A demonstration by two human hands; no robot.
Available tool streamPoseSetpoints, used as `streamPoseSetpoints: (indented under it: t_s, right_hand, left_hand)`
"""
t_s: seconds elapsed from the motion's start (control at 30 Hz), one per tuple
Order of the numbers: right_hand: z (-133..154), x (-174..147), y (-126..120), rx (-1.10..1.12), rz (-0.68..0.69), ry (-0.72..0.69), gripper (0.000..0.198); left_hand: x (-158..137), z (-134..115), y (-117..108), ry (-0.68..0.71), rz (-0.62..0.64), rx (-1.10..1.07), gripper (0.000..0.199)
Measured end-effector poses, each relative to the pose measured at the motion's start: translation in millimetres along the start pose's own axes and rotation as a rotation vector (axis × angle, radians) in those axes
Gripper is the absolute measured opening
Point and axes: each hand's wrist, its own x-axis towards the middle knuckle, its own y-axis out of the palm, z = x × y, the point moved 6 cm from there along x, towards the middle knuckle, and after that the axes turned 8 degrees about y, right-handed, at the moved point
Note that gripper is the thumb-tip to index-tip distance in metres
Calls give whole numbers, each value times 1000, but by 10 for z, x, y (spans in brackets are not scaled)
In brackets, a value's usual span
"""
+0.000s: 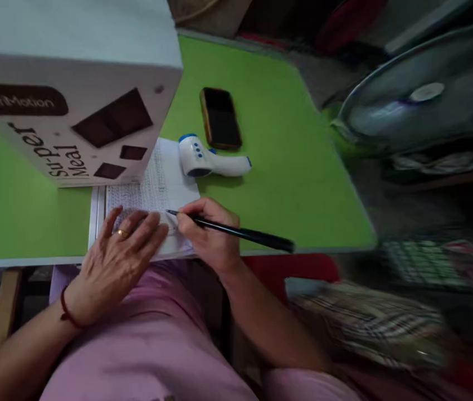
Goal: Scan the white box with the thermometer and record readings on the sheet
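Observation:
My right hand [213, 231] is closed round a black pen [257, 236], its tip at the written lines of a notebook [178, 192]. The notebook lies at the table's near edge, its page covered in dense handwriting too small to read. My left hand [125, 248] rests flat on the lower part of the page, fingers stretched out, with a gold ring on one finger. A white and blue infrared thermometer [209, 159] lies across the notebook's upper right corner. Behind and to the left, a large white NutriMotion box [106, 122] stands close over the notebook's top.
A phone [222, 120] with a dark screen lies beyond the thermometer on the green table [294, 184]. To the right stands a large fan [424, 92]. A red chair [298, 270] with plaid cloth [378, 317] sits by the near right edge.

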Motion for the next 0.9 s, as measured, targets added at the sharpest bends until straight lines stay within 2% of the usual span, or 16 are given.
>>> streamPoseSetpoints:
  t_s: [0.4, 0.9]
  right_hand:
    - [0, -6, 6, 25, 28, -32, 7]
    - [-12, -1, -14, 5, -2, -5, 9]
  left_hand:
    - [1, -13, -36, -2, -16, 4, 39]
    - [-8, -7, -46, -8, -24, 4, 38]
